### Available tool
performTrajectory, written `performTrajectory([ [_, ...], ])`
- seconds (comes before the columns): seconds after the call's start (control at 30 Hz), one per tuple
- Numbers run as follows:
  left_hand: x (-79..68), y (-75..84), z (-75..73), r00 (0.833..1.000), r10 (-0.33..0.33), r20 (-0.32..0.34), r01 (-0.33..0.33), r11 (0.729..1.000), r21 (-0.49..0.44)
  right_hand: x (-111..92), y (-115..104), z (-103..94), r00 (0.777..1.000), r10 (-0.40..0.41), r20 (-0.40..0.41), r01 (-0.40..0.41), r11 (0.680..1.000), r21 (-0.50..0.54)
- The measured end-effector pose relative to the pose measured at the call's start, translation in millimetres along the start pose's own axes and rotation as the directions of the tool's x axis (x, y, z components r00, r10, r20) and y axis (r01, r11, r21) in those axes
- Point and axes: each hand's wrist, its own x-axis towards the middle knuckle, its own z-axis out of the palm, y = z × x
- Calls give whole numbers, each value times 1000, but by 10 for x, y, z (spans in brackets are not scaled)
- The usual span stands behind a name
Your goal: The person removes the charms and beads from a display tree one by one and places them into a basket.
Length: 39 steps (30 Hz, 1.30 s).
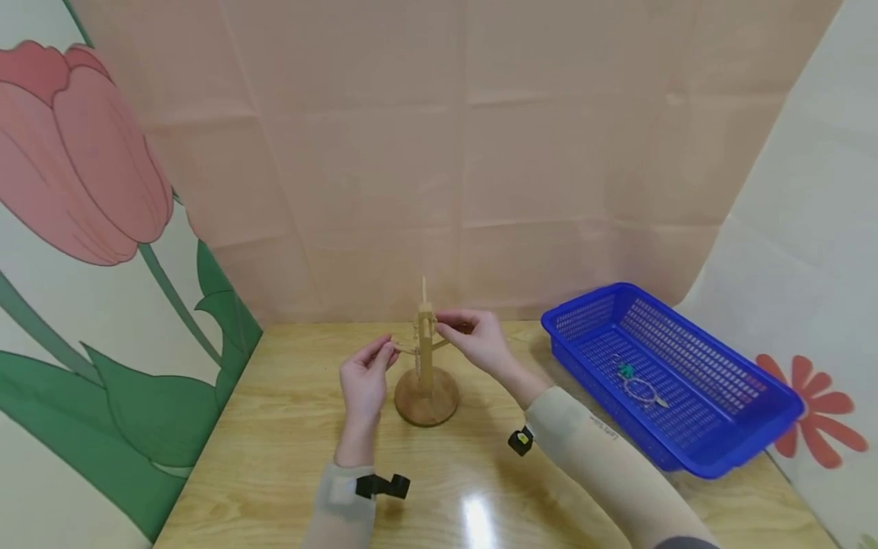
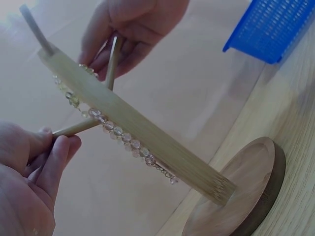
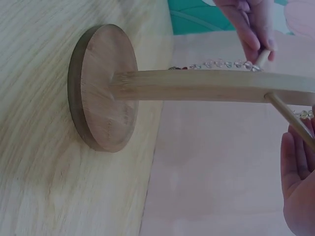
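A wooden jewelry stand (image 1: 426,358) with a round base (image 2: 246,191) rises from the table, thin pegs sticking out from its post. Thumb and fingers of my left hand (image 1: 365,377) pinch the end of the left peg (image 2: 78,127). Over that peg hangs a beaded bracelet (image 2: 126,138) of clear and pinkish beads, its chain end trailing down along the post. Yellowish beads (image 2: 72,98) run on behind the post towards my right hand (image 1: 480,345). That hand is beside the right peg (image 3: 290,118), thumb and fingertips pinching the beads there; its fingers are partly hidden.
On the right of the table stands a blue plastic basket (image 1: 658,305) with perforated walls. Inside it lie a thin ring-shaped bracelet (image 1: 641,390) and a small green piece (image 1: 626,370). A pinkish cloth backdrop (image 1: 357,152) hangs behind the table (image 1: 274,457).
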Motion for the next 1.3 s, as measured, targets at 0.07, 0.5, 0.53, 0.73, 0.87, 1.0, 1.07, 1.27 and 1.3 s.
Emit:
performTrajectory([
  [0.07, 4, 1, 3, 1000, -5, -3, 5, 1000, -9, -3, 1, 13, 1000, -7, -4, 7, 1000, 5],
  [0.5, -11, 6, -9, 1000, -28, 13, 29, 999, -29, -37, 35, 59, 999, -24, -23, 24, 1000, 5],
  [0.53, -11, 5, -12, 999, -30, 14, 30, 999, -26, -39, 36, 56, 1000, -23, -20, 23, 1000, 4],
  [0.73, -15, 8, -27, 999, -41, 10, 41, 999, -13, -33, 32, 38, 1000, -26, 1, 26, 1000, 16],
  [0.87, -14, 1, -40, 999, -37, 23, 37, 999, -17, -36, 35, 37, 1000, -22, 6, 22, 1000, 19],
  [1.0, -19, -8, -47, 999, -36, 21, 37, 999, -20, -55, 37, 41, 1000, -11, 9, 11, 1000, 9],
  [1.07, -13, -13, -42, 999, -30, 23, 30, 999, -22, -56, 33, 39, 1000, -14, 2, 14, 1000, -1],
  [1.27, 2, -16, -23, 999, -13, 30, 14, 999, -48, -51, 11, 28, 1000, -14, -14, 14, 1000, 1],
  [1.3, 1, -16, -21, 999, -14, 29, 16, 998, -54, -53, 8, 26, 1000, -12, -16, 12, 1000, 2],
])
